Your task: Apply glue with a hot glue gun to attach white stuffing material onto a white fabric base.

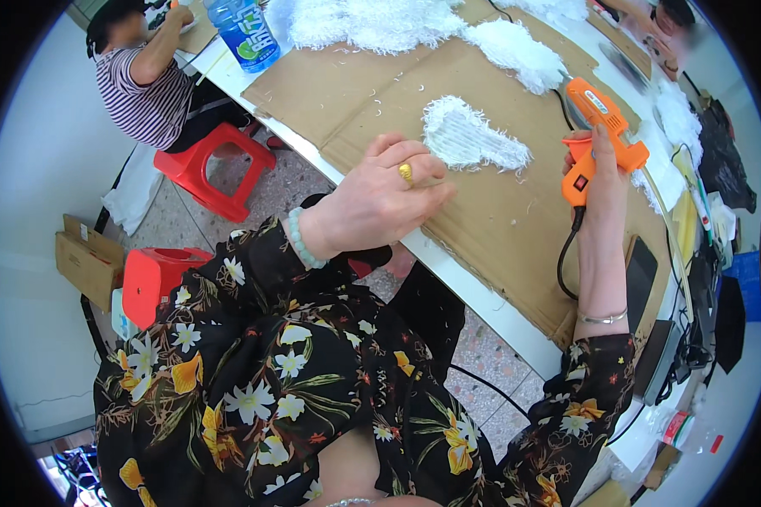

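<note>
My right hand (604, 173) is wrapped round an orange hot glue gun (599, 106), whose nozzle points away from me towards the far side; a black cord hangs from its handle. A small white fluffy fabric piece (468, 138) with ridged rows and a frayed edge lies flat on the brown cardboard (516, 245). Just left of that piece is my left hand (380, 194), its fingers curled and close together. The fingertips are partly hidden, so whatever they may pinch cannot be made out.
White fluffy material (372, 21) is heaped along the far side, with another tuft (520, 55) nearer. A blue-labelled bottle (243, 34) stands far left. A dark phone (640, 269) lies beside my right forearm. Red stools (216, 169) and a co-worker in stripes (148, 97) are at left.
</note>
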{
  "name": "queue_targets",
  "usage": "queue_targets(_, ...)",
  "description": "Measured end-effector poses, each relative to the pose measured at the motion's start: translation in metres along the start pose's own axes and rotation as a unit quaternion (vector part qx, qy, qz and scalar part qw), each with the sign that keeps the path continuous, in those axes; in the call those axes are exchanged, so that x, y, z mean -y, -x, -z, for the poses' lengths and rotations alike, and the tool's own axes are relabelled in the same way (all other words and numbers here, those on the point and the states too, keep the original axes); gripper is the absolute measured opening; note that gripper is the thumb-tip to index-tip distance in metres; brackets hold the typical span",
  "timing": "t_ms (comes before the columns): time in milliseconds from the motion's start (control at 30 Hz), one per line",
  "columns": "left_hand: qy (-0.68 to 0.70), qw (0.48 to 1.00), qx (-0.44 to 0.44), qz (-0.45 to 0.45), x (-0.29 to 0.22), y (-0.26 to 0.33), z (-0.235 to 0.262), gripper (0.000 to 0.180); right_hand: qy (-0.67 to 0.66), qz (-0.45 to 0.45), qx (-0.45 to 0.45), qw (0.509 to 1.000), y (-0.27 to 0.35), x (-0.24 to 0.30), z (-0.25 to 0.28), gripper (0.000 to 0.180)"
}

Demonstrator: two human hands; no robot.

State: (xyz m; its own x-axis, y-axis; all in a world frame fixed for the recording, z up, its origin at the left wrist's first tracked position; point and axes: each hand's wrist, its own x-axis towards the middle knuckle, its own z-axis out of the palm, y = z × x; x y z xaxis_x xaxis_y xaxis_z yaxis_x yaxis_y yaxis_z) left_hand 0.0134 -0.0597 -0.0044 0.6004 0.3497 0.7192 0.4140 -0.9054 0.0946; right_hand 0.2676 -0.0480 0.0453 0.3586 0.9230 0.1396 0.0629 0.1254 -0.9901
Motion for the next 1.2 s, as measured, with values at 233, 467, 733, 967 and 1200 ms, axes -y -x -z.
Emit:
queue_targets(233, 0.343, 0.936, 0.028, -0.07, -0.037, -0.029, 0.012, 0.018, -0.066, -0.024, -0.094, 0.993, -0.028, -0.022, 0.03, 0.031)
queue_targets(467, 0.503, 0.856, 0.114, -0.04, -0.057, -0.018, 0.017, 0.02, -0.062, -0.062, -0.131, 0.987, -0.022, -0.045, 0.011, 0.034)
queue_targets(733, 0.426, 0.9, 0.081, 0.04, -0.046, -0.003, 0.045, 0.023, -0.076, -0.055, -0.076, 0.993, -0.02, -0.034, 0.011, 0.027)
queue_targets(967, 0.33, 0.937, 0.069, 0.091, -0.021, 0.002, 0.073, 0.025, -0.084, -0.06, -0.067, 0.992, -0.01, -0.031, 0.019, 0.031)
queue_targets(1200, 0.115, 0.984, 0.051, 0.128, 0.046, 0.011, 0.04, 0.032, -0.083, -0.071, -0.099, 0.989, -0.003, -0.024, 0.023, 0.033)
